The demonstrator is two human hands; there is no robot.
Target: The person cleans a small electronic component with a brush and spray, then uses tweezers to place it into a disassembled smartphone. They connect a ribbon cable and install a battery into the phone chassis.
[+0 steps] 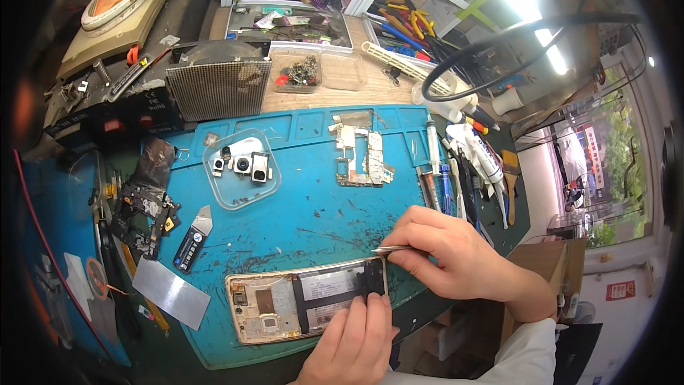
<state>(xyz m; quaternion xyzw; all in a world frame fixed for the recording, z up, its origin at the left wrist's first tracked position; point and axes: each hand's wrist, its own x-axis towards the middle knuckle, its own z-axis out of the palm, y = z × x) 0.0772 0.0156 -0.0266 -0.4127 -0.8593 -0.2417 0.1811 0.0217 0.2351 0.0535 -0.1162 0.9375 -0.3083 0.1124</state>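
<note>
A smartphone (pixel 278 335) with its back off lies on the blue work mat (pixel 299 228) near the front edge. Its gold frame, black strips and silver battery (pixel 329 286) show. My left hand (pixel 353 342) rests its stretched fingers on the battery's near right part; the thumb is hidden. Just past the phone's far right corner, my right hand (pixel 442 257) pinches metal tweezers (pixel 388 249), whose tips point left above the mat. Farther back, a bare phone circuit board (pixel 362 157) lies on the mat, apart from both hands.
A clear dish (pixel 231 197) holds several camera modules. Left of the phone lie a blade-like tool (pixel 192 239), a metal sheet (pixel 171 292) and dark phone parts (pixel 146 207). Brushes, tubes and a syringe (pixel 432 142) line the right side. A black cable (pixel 491 36) loops overhead.
</note>
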